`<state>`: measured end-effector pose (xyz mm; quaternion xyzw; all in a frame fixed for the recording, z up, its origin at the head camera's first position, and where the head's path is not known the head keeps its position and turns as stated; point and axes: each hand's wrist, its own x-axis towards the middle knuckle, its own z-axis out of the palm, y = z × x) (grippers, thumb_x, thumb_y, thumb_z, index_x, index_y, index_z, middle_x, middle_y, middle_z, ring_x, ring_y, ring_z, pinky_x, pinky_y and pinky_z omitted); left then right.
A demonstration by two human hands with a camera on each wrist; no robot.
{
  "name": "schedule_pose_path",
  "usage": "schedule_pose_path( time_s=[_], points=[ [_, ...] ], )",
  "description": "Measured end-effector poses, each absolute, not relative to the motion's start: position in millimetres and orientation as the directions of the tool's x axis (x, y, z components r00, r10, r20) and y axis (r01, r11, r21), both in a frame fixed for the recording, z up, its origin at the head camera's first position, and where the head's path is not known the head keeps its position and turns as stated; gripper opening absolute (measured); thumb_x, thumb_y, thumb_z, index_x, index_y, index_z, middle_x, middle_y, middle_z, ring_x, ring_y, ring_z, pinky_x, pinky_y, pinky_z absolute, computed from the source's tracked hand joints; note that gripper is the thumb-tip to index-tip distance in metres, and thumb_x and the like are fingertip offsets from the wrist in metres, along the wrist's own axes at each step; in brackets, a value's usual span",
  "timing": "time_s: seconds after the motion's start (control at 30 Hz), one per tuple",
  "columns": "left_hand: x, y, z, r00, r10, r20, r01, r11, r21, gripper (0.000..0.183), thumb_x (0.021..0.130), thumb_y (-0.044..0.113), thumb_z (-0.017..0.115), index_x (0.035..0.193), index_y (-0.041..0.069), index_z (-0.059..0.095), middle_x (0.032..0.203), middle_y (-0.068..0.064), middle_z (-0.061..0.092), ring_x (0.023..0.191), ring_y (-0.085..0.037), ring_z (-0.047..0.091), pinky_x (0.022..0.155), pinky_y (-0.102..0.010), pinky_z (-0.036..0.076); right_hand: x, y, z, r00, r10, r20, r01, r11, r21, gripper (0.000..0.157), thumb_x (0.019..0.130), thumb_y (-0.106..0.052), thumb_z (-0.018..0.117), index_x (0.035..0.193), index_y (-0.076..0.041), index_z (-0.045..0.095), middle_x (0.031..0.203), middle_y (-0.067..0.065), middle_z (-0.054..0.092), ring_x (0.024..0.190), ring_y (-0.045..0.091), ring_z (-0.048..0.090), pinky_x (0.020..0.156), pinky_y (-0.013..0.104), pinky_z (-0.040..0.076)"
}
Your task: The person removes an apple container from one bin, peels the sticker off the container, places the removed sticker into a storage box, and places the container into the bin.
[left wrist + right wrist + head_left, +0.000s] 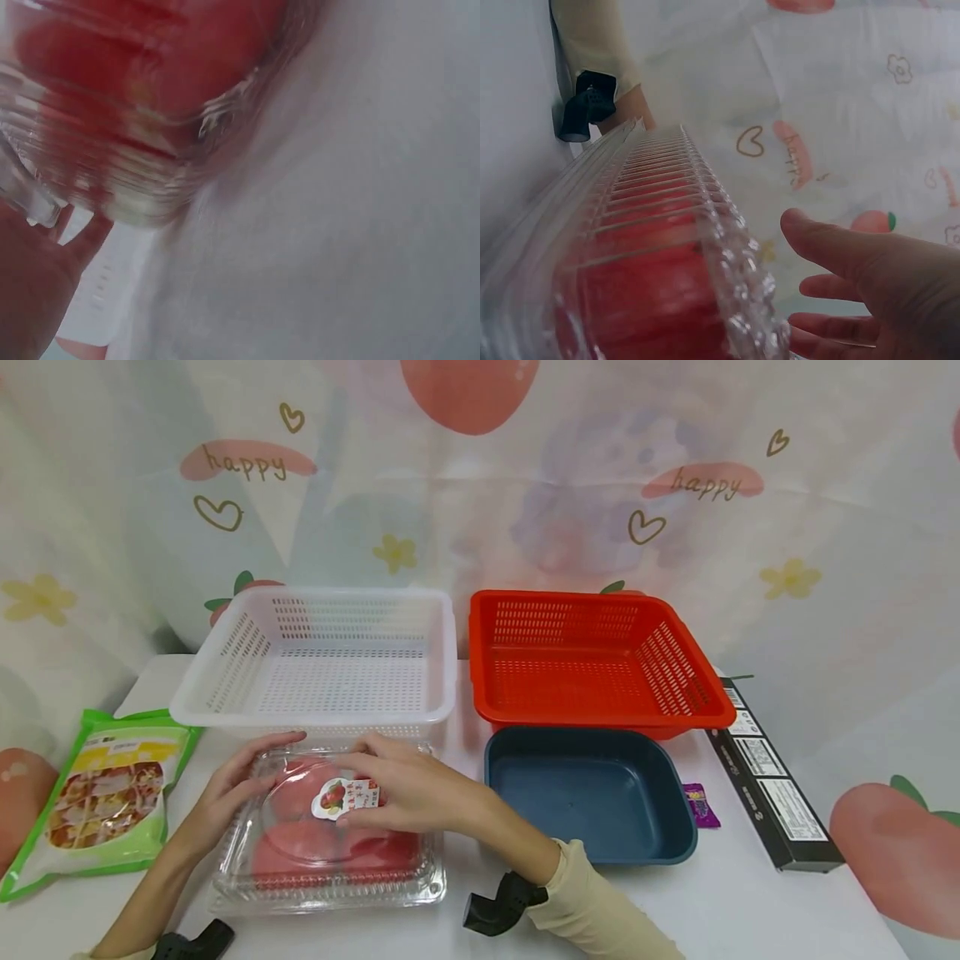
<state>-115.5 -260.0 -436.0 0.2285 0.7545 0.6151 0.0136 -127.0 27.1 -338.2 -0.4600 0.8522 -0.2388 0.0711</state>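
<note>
A clear plastic clamshell box [322,893] with large red fruits inside lies in the front left of the head view. A white oval label [327,799] with a fruit picture sits on its lid. My left hand [225,802] touches the box's left side, its fingers reaching along the far left corner. Over the lid lies my right hand [420,789], its fingers by the label. The right wrist view shows the right hand's fingers [829,285] apart and loosely extended above the ribbed box. In the left wrist view the box is blurred beside the left hand's fingers [88,236].
Behind the box stands a white basket [442,668], with a red basket [483,693] to its right. A blue basin [592,852] stands right of the box. A green food bag [105,793] lies at left; a purple packet [701,806] and black box [772,777] at right.
</note>
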Motion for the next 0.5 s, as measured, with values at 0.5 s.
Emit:
schedule_pose_path(
  time_s=[0.5],
  points=[
    [-114.6,-261.8,-433.9,-0.881,0.397,0.256,0.351,0.187,0.918,0.047,0.098,-0.002,0.035,0.145,0.001,0.034,0.145,0.013,0.046,0.132,0.003,0.041,0.1,-0.009,0.037,-130.7,1.7,-351.1,-0.542,-0.839,0.052,-0.777,0.477,-0.41,0.052,0.088,-0.046,0.067,0.134,-0.023,0.058,0.125,-0.004,0.057,0.11,0.008,0.05,0.09,0.015,0.042]
  ],
)
